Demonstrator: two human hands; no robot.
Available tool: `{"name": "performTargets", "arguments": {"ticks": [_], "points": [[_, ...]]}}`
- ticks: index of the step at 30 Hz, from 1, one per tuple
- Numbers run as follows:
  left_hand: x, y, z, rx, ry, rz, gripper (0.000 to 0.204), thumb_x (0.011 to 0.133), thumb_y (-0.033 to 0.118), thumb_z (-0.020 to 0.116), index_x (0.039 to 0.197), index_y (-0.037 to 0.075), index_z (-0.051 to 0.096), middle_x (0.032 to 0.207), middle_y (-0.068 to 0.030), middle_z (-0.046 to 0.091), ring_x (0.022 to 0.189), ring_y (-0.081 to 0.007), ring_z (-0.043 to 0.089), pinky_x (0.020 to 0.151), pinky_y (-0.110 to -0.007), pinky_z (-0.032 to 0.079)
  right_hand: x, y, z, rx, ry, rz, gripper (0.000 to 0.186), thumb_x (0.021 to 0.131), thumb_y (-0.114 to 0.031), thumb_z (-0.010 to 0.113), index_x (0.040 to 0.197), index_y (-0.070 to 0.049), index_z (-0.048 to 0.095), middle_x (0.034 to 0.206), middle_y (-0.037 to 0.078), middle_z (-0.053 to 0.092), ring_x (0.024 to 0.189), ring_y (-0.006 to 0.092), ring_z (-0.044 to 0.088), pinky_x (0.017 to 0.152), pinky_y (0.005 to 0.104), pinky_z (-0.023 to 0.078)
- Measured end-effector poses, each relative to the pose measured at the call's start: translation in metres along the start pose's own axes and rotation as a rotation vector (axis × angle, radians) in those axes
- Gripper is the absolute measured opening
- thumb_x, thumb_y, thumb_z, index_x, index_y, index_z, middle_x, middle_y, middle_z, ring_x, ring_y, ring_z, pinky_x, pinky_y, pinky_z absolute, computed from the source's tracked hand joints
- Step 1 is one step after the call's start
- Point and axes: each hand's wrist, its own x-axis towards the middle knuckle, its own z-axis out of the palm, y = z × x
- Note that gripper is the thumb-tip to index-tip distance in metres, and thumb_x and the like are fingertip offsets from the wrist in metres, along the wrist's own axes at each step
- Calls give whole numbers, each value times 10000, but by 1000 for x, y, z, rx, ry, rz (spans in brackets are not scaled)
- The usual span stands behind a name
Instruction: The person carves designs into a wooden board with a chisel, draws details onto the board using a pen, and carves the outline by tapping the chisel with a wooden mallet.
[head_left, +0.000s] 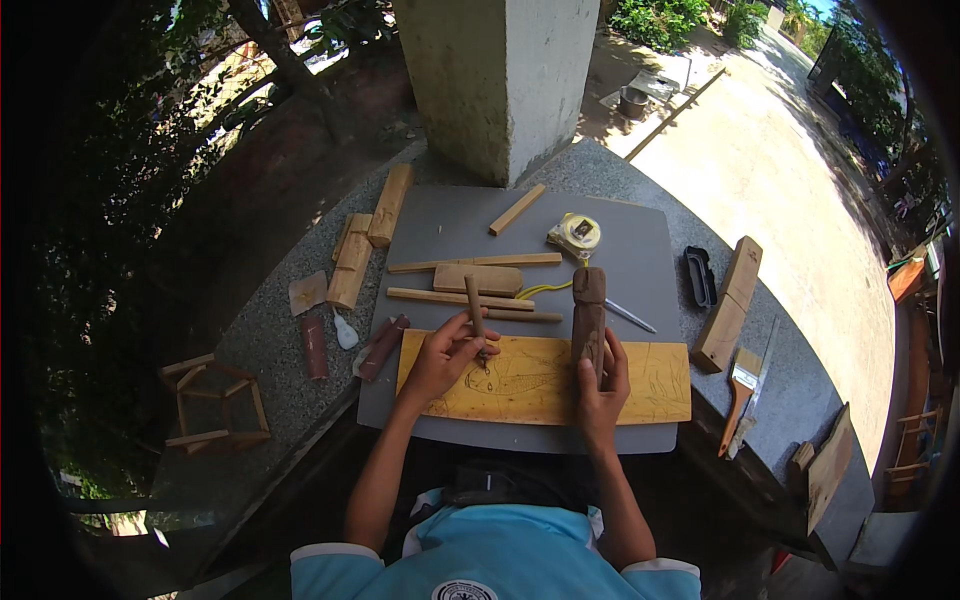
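Observation:
My left hand (455, 355) grips a slim, upright wooden-handled tool (473, 300), its lower end at a line drawing on a yellow wooden board (540, 400); whether it touches the board I cannot tell. My right hand (602, 385) is closed round a dark brown, worn wooden block (589, 305), held upright over the board's right part. The board lies along the near edge of a grey panel (610, 230). Just beyond my hands are light wooden strips (430, 293), a short wooden block (470, 279), a tape measure (575, 233) and a silver pen-like tool (630, 315).
A concrete pillar (460, 80) rises behind the stone table (250, 350). At left lie several wood blocks (350, 265), red sandpaper pieces (316, 350), a white bottle (344, 332) and a wooden frame (215, 400). At right are a black case (699, 276), planks (730, 305) and a paintbrush (740, 385).

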Motion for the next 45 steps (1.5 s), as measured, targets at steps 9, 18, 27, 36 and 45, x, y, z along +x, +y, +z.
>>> {"name": "performTargets", "arguments": {"ticks": [9, 18, 27, 36, 45], "points": [[-1, 3, 0, 27, -6, -11, 406, 887, 33, 479, 1275, -20, 372, 942, -117, 605, 879, -200, 627, 773, -294, 511, 4, -4, -3, -18, -57, -8, 486, 844, -109, 548, 1291, -17, 381, 1162, 175, 529, 1034, 192, 527, 872, 299, 410], [0, 2, -2, 11, -18, -1, 414, 883, 28, 484, 1276, -37, 369, 910, -106, 605, 872, -192, 625, 757, -295, 519, 10, -7, -4, -34, -120, 24, 483, 822, -105, 577, 1262, 9, 413, 1201, 193, 516, 1098, 236, 516, 906, 315, 405], [0, 3, -2, -11, -11, -6, 412, 883, 34, 489, 1273, -34, 375, 900, -102, 607, 864, -190, 626, 754, -295, 521, 10, -5, -4, -20, -120, -2, 486, 818, -106, 582, 1258, 16, 418, 1206, 194, 517, 1117, 247, 505, 925, 321, 388], [0, 2, 0, -23, 5, 5, 412, 889, 66, 505, 1274, -15, 385, 908, -122, 631, 852, -175, 634, 745, -272, 520, 8, -4, -4, -35, -104, -11, 494, 815, -120, 592, 1259, 12, 420, 1205, 190, 519, 1124, 248, 498, 932, 327, 383], [-1, 1, 0, 10, 15, -8, 404, 879, 60, 522, 1259, -22, 414, 881, -113, 633, 835, -164, 636, 744, -270, 521, 50, -63, 0, -321, -474, -80, 441, 774, -120, 630, 1189, -21, 518, 988, 208, 622, 880, 232, 626, 782, 311, 463]]}}
